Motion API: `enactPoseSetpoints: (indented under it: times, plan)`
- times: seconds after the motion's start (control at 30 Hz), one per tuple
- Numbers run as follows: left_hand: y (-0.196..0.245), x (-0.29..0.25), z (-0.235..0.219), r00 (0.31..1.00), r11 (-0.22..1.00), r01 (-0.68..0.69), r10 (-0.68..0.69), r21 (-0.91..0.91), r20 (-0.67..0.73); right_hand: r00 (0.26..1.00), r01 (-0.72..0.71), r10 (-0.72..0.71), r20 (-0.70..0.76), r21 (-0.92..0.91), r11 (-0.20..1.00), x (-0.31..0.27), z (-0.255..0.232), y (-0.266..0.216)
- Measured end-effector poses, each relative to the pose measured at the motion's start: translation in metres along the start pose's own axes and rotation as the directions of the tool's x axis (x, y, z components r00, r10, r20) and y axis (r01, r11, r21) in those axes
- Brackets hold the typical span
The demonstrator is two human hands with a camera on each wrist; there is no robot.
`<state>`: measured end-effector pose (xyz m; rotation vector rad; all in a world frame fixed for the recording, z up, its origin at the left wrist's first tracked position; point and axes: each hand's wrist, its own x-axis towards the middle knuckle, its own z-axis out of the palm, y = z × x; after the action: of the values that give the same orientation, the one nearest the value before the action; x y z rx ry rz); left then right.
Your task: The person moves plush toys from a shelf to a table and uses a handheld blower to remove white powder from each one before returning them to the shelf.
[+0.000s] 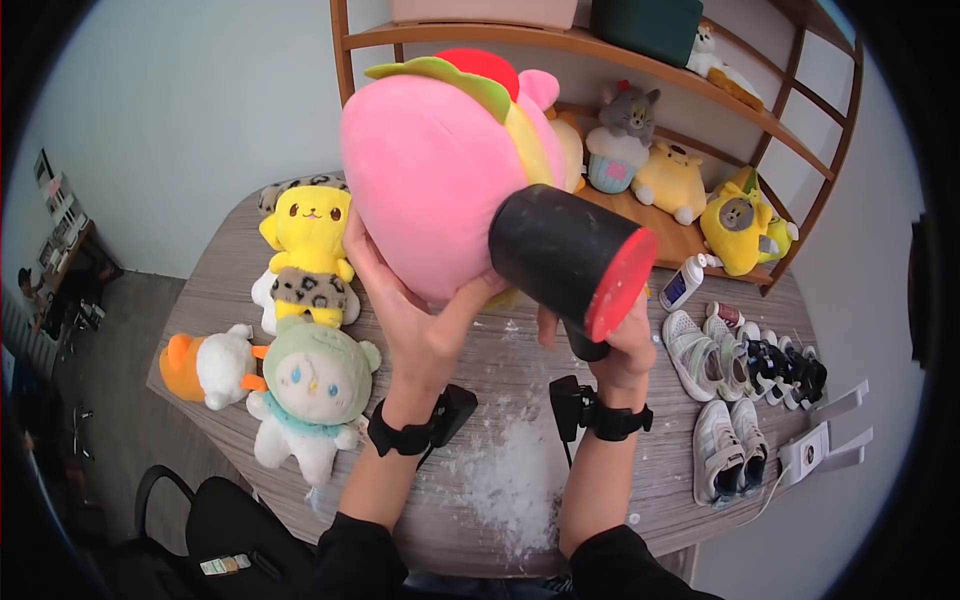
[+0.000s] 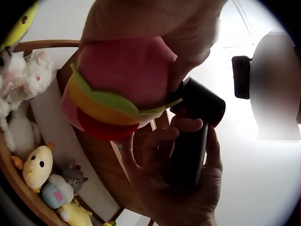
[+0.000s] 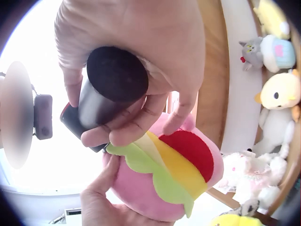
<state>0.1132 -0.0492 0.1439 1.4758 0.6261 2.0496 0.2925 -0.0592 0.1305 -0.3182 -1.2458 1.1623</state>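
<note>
We see the left hand [image 1: 415,335] grip a round pink plush [image 1: 425,170], its right side seemingly touching the black cylindrical tool [image 1: 550,245] the right hand's [image 1: 624,355] fingers clasp.

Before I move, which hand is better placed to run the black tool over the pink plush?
Probably the right hand: its fingers wrap the handle of the black tool, whose head is already close by the pink plush. The left hand is taken up holding the plush.
</note>
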Motion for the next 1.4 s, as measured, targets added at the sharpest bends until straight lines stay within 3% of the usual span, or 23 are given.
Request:
enactPoseSetpoints:
  times: [0.1, 0.17, 0.2, 0.3, 0.4, 0.5, 0.6, 0.7, 0.8, 0.83, 0.93, 0.97, 1.07, 1.13, 1.17, 1.23, 1.33, 1.4]
  plan:
    - [-0.001, -0.003, 0.008, 0.999, 0.999, -0.037, 0.037, -0.003, -0.035, 0.999, 0.033, -0.033, 0.018, 0.035, 0.999, 0.002, 0.002, -0.005]
    - [0.005, 0.002, -0.004, 0.991, 0.944, 0.136, -0.133, -0.3, 0.032, 0.996, 0.062, -0.065, 0.061, 0.047, 0.997, 0.003, -0.011, -0.003]
    - [0.008, 0.003, -0.012, 0.974, 0.873, 0.224, -0.209, -0.434, 0.083, 0.994, 0.105, -0.105, 0.005, -0.012, 0.994, 0.002, -0.013, -0.002]
    - [0.005, 0.008, -0.02, 0.944, 0.797, 0.299, -0.328, -0.524, 0.038, 0.991, 0.135, -0.133, -0.025, 0.069, 0.988, 0.002, -0.02, -0.008]
    - [0.017, 0.016, -0.017, 0.862, 0.558, 0.418, -0.492, -0.717, 0.12, 0.98, 0.191, -0.189, -0.057, 0.023, 0.981, 0.005, -0.025, -0.009]
    - [0.008, 0.015, -0.025, 0.82, 0.499, 0.533, -0.504, -0.684, 0.271, 0.968, 0.222, -0.23, -0.102, -0.086, 0.971, 0.006, -0.023, -0.008]
    - [-0.006, 0.008, -0.029, 0.854, 0.707, 0.499, -0.501, -0.502, 0.143, 0.948, 0.241, -0.271, -0.168, -0.18, 0.954, 0.007, -0.019, -0.009]
    - [0.008, 0.009, -0.017, 0.867, 0.69, 0.459, -0.486, -0.559, 0.112, 0.936, 0.241, -0.289, -0.2, -0.234, 0.942, 0.009, -0.02, -0.011]
    - [0.009, 0.01, -0.014, 0.844, 0.531, 0.472, -0.502, -0.703, 0.188, 0.926, 0.236, -0.302, -0.228, -0.277, 0.932, 0.006, -0.029, -0.006]
    - [0.006, 0.007, -0.012, 0.841, 0.547, 0.479, -0.51, -0.687, 0.18, 0.911, 0.244, -0.313, -0.27, -0.26, 0.934, 0.006, -0.031, -0.002]
    - [-0.002, 0.009, -0.017, 0.833, 0.208, 0.509, -0.364, -0.835, 0.417, 0.898, 0.261, -0.336, -0.284, -0.271, 0.927, 0.002, -0.027, -0.001]
    - [0.004, 0.007, -0.011, 0.8, 0.594, 0.542, -0.58, -0.594, 0.151, 0.901, 0.282, -0.347, -0.261, -0.255, 0.925, 0.003, -0.028, -0.001]
    - [-0.011, 0.005, -0.022, 0.777, 0.469, 0.582, -0.562, -0.664, 0.283, 0.906, 0.354, -0.378, -0.191, -0.145, 0.924, 0.003, -0.035, 0.002]
    - [-0.016, 0.006, -0.023, 0.815, 0.51, 0.579, -0.339, -0.636, 0.47, 0.895, 0.406, -0.407, -0.182, -0.043, 0.913, 0.009, -0.028, 0.003]
    - [-0.013, 0.001, -0.019, 0.838, 0.703, 0.54, -0.398, -0.462, 0.373, 0.887, 0.431, -0.422, -0.186, 0.009, 0.902, 0.011, -0.025, 0.003]
    - [-0.023, 0.004, -0.021, 0.75, 0.601, 0.659, -0.57, -0.451, 0.336, 0.889, 0.427, -0.428, -0.163, -0.043, 0.903, 0.009, -0.025, 0.002]
    - [-0.019, 0.001, -0.022, 0.679, 0.229, 0.724, -0.407, -0.651, 0.612, 0.892, 0.406, -0.409, -0.193, -0.057, 0.912, 0.01, -0.024, 0.003]
    - [-0.015, -0.002, -0.022, 0.708, 0.388, 0.703, -0.462, -0.595, 0.534, 0.893, 0.386, -0.395, -0.214, -0.087, 0.919, 0.01, -0.021, 0.001]
